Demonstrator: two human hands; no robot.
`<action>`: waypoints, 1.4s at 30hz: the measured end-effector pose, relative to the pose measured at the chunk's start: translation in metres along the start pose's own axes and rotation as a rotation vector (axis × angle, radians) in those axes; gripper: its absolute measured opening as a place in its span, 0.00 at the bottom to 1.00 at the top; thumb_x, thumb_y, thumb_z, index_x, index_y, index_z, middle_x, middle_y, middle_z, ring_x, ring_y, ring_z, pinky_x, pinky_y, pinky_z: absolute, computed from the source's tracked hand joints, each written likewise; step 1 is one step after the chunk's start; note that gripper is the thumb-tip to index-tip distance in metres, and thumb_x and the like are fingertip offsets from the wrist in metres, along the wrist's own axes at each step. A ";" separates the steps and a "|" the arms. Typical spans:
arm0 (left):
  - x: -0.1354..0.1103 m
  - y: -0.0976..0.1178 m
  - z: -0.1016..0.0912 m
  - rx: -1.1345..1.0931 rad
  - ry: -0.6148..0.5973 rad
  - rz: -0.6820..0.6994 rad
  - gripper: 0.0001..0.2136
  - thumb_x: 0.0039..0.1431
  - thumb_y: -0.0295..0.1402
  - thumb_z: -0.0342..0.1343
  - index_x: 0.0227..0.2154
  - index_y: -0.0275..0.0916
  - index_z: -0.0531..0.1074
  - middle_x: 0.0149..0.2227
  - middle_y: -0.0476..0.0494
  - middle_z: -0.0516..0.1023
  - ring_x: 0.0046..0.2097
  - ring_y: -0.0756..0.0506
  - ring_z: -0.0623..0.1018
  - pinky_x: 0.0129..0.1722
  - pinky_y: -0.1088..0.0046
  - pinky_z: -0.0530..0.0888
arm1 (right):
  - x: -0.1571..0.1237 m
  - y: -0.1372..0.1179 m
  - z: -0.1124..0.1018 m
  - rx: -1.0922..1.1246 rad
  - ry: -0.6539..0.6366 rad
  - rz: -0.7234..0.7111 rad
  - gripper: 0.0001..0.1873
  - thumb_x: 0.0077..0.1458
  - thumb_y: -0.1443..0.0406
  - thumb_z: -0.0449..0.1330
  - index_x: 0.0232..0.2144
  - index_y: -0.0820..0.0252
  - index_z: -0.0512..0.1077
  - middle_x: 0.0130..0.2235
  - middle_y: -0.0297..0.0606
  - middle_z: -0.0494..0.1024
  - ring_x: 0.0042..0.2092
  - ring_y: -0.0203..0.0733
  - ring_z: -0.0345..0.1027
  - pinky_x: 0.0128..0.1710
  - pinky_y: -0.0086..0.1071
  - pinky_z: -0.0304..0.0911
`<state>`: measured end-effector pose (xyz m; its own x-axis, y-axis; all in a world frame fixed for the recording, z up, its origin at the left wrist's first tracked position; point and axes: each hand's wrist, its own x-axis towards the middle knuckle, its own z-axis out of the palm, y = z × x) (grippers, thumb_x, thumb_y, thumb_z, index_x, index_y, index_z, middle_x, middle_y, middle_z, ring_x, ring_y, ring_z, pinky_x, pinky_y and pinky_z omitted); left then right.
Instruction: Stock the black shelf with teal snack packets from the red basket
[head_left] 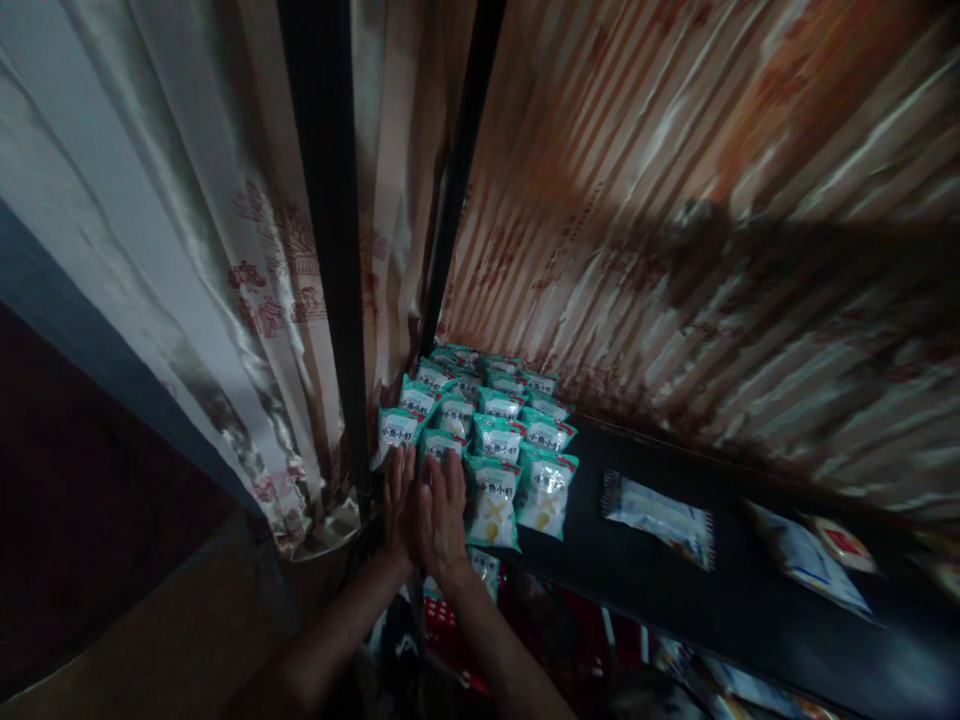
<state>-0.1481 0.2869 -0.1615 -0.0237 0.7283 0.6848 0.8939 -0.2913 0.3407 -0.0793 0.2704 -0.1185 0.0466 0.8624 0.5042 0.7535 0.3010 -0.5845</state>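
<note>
Teal-and-white snack bags (495, 500) stand in several rows on a dark shelf (585, 560). My left hand (401, 505) lies against the front left of these rows, fingers stretched forward, just below a snack bag (397, 430). Close beside it, my right hand (442, 510) has its fingers straight and covers the lower part of another snack bag (444, 446). Both hands look flat, with the thumbs side nearly touching. What lies under the palms is hidden.
Farther right on the shelf lie a blue-and-white packet (660, 518), another packet (810, 560) and a small red-and-cream one (844, 543). Below is a red perforated basket (442, 620) with a bag in it. Dark posts (330, 250) and pleated curtains (637, 200) border the shelf.
</note>
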 end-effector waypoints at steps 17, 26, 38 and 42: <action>-0.010 -0.005 0.012 -0.225 -0.193 0.026 0.24 0.64 0.30 0.41 0.63 0.41 0.49 0.60 0.41 0.63 0.65 0.44 0.56 0.59 0.59 0.63 | 0.006 0.000 0.005 0.141 0.000 0.148 0.25 0.64 0.59 0.39 0.58 0.63 0.59 0.64 0.48 0.52 0.67 0.47 0.37 0.60 0.51 0.52; -0.009 -0.007 0.013 -0.263 -0.111 0.083 0.23 0.65 0.30 0.39 0.63 0.39 0.47 0.61 0.39 0.62 0.64 0.46 0.58 0.57 0.63 0.67 | 0.005 -0.002 0.008 0.132 0.000 0.312 0.28 0.64 0.56 0.38 0.60 0.66 0.55 0.65 0.51 0.49 0.67 0.48 0.37 0.61 0.51 0.46; -0.011 -0.004 0.004 -0.101 -0.082 -0.021 0.19 0.65 0.33 0.41 0.58 0.39 0.59 0.54 0.40 0.71 0.55 0.45 0.71 0.52 0.67 0.68 | 0.006 0.003 0.011 0.138 -0.022 0.319 0.26 0.63 0.56 0.40 0.59 0.60 0.60 0.61 0.44 0.60 0.66 0.47 0.42 0.61 0.49 0.48; -0.009 -0.007 0.001 -0.230 -0.045 0.017 0.20 0.66 0.31 0.39 0.60 0.38 0.55 0.55 0.38 0.70 0.56 0.47 0.70 0.53 0.67 0.70 | 0.002 0.003 0.008 0.176 0.016 0.302 0.26 0.63 0.56 0.41 0.58 0.60 0.60 0.61 0.45 0.61 0.65 0.46 0.44 0.61 0.49 0.48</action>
<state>-0.1535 0.2828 -0.1712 0.0153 0.7472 0.6645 0.7682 -0.4342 0.4705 -0.0821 0.2763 -0.1246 0.2616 0.9171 0.3009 0.5796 0.1001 -0.8087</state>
